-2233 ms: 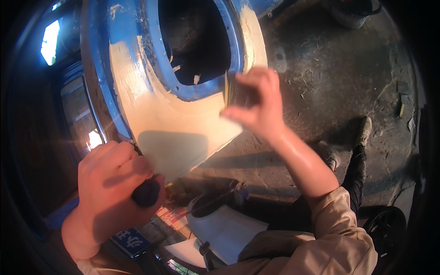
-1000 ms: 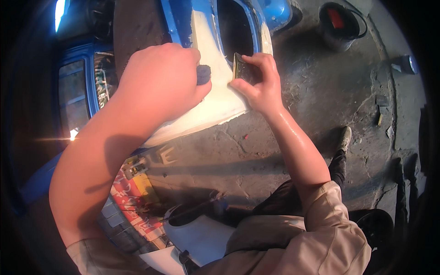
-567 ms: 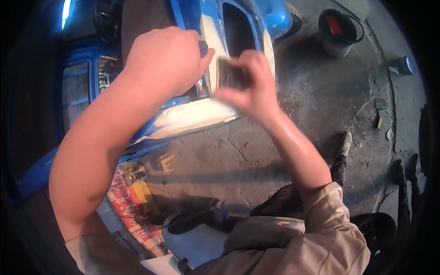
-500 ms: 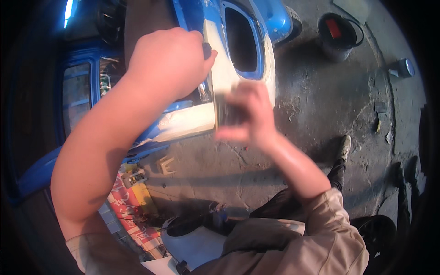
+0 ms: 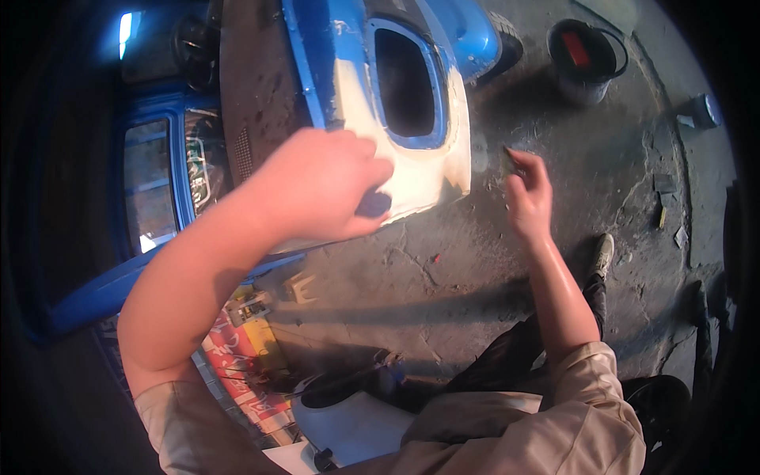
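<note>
A blue vehicle body panel [image 5: 340, 39] lies in front of me, with cream filler [image 5: 412, 170] spread over its corner around an oval opening with a blue rim [image 5: 440, 95]. My left hand [image 5: 328, 182] is closed over the near part of the filler, gripping a small dark block [image 5: 374, 204]; most of the block is hidden by my fingers. Off the panel's right side, above the floor, my right hand [image 5: 529, 194] pinches a thin, dull piece [image 5: 507, 161] between thumb and fingers. That piece is too small to tell its kind.
On the floor at the far right stands a dark bucket [image 5: 584, 95] with a red object inside. A can [image 5: 704, 111] lies beyond it. A tan stool [image 5: 299, 286] sits below the panel, and a pale curved panel [image 5: 348, 427] lies near my body.
My right hand has swung away from the filled corner to the right and now hangs apart from it. My left hand has moved down and slightly right, nearer the panel's edge, still holding the block.
</note>
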Tool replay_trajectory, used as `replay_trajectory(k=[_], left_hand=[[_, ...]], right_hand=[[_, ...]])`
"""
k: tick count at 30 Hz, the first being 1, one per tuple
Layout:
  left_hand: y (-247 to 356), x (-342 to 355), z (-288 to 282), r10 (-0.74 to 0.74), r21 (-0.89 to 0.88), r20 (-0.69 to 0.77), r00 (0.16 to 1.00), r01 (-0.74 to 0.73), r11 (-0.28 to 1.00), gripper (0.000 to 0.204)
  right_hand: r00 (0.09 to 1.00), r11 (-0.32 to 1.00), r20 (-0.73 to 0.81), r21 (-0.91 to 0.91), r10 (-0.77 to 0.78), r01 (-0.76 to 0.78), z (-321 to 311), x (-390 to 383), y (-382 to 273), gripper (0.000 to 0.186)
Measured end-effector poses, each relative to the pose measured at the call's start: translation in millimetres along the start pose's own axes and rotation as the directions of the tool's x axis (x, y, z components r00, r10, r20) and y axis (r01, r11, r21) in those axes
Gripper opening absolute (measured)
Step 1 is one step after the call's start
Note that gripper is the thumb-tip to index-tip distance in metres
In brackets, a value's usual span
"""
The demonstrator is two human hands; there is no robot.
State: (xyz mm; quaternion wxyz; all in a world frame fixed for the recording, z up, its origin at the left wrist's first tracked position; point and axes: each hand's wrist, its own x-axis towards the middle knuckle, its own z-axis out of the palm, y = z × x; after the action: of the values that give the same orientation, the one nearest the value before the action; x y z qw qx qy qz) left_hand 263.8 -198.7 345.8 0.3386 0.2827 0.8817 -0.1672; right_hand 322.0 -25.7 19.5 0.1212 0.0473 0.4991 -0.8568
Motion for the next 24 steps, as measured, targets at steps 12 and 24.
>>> replay_trajectory(k=[12, 24], left_hand=[[30, 44, 16, 0.068, 0.241, 0.22, 0.973, -0.122, 0.963, 0.024], [71, 169, 162, 0.097, 0.195, 0.42, 0.902, -0.194, 0.961, 0.016]], right_hand=[[0.983, 0.975, -0.103, -0.145, 0.153, -0.167, -172, -29, -14, 0.036], [0.965, 0.955, -0.208, -0.213, 0.162, -0.206, -349, -38, -24, 0.036]])
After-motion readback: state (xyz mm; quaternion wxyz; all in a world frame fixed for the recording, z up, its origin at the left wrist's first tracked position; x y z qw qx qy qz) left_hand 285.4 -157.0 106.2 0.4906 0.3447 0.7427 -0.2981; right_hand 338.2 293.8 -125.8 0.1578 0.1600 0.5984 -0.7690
